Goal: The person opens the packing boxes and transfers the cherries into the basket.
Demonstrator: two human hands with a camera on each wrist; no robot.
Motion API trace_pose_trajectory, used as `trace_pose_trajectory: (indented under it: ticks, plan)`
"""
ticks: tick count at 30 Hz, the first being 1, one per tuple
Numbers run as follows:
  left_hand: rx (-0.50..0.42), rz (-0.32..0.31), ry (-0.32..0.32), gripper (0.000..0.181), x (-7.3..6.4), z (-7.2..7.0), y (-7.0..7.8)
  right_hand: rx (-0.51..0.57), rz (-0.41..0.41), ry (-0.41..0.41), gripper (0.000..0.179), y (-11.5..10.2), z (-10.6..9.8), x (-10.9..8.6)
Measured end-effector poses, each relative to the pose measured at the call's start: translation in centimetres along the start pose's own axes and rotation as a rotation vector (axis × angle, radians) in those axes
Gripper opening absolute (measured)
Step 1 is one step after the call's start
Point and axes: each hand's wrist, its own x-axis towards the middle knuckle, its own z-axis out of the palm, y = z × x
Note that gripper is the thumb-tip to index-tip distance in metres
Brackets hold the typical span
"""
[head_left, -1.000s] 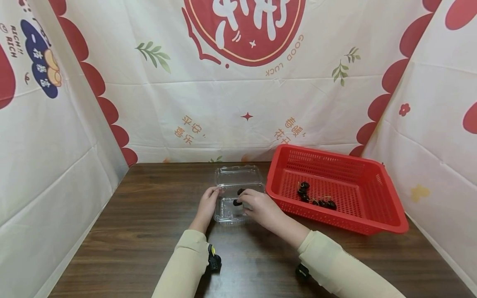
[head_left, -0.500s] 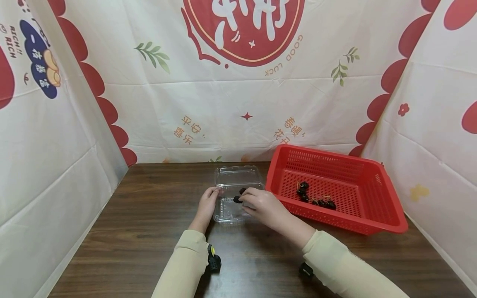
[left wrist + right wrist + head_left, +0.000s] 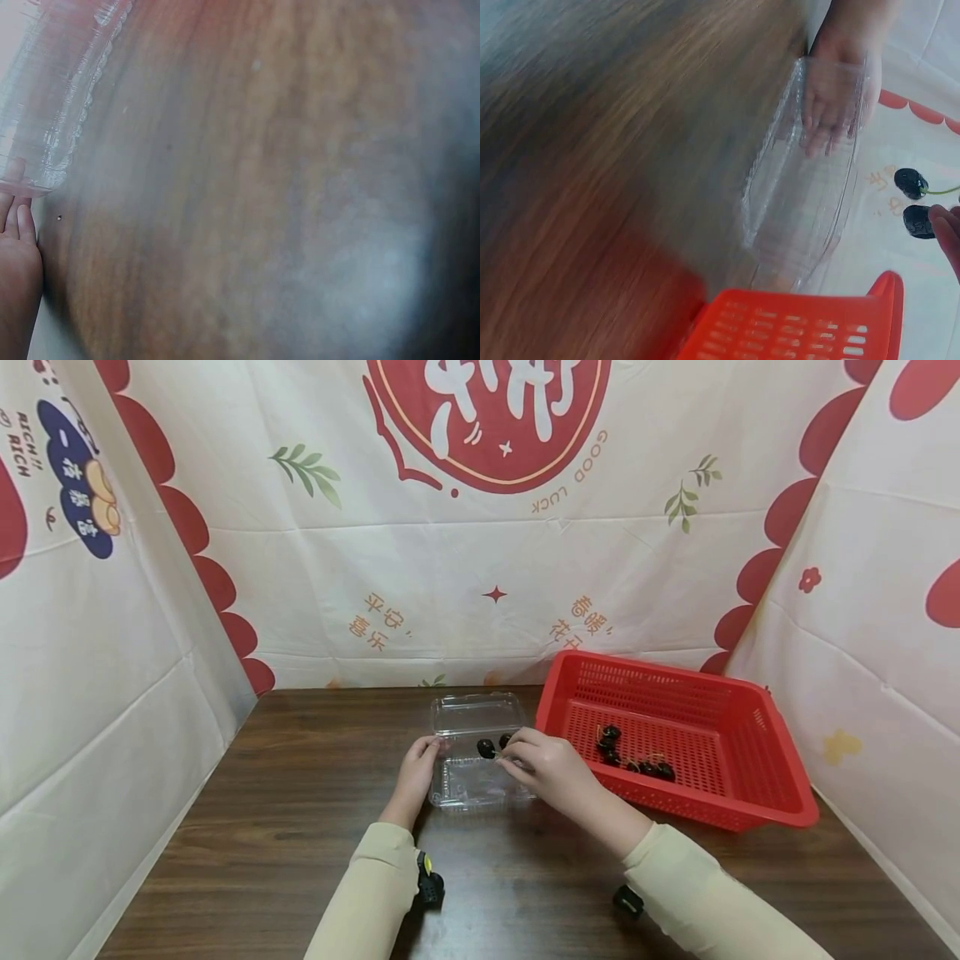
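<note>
Two dark cherries (image 3: 910, 184) hang by the fingertips of my right hand (image 3: 551, 768), above the clear plastic box (image 3: 472, 783). In the right wrist view, one fingertip meets the lower cherry (image 3: 918, 222), and a green stem runs from the other one toward the hand. My left hand (image 3: 417, 777) holds the left side of the box near its back corner. Through the clear wall, the right wrist view shows its fingers (image 3: 819, 124) against the plastic. Behind the base, the hinged lid (image 3: 478, 715) lies folded back.
A red perforated basket (image 3: 783, 760) stands to the right of the box, with several dark cherries (image 3: 611, 745) on its floor. Printed cloth (image 3: 450, 552) encloses the brown wooden table (image 3: 300, 827) at the back and both sides.
My right hand has shifted slightly right and upward with the cherries, and more of them shows. The left hand and the box have stayed in place.
</note>
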Motion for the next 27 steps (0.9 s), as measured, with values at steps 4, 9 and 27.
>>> trace_pose_trajectory:
  ticks: [4,9,27]
  plan:
    - [0.005,-0.012,-0.008,0.027,0.0,-0.1,0.2,-0.023,0.027,0.033,0.014,0.5,-0.6,-0.2]
    - [0.01,-0.017,-0.028,0.028,0.0,-0.3,0.3,-0.049,0.063,0.043,0.015,1.1,-1.3,-0.6]
    - [0.022,-0.024,-0.027,0.028,-0.1,-0.1,0.0,-0.131,0.351,0.081,0.01,3.7,-6.3,-2.7]
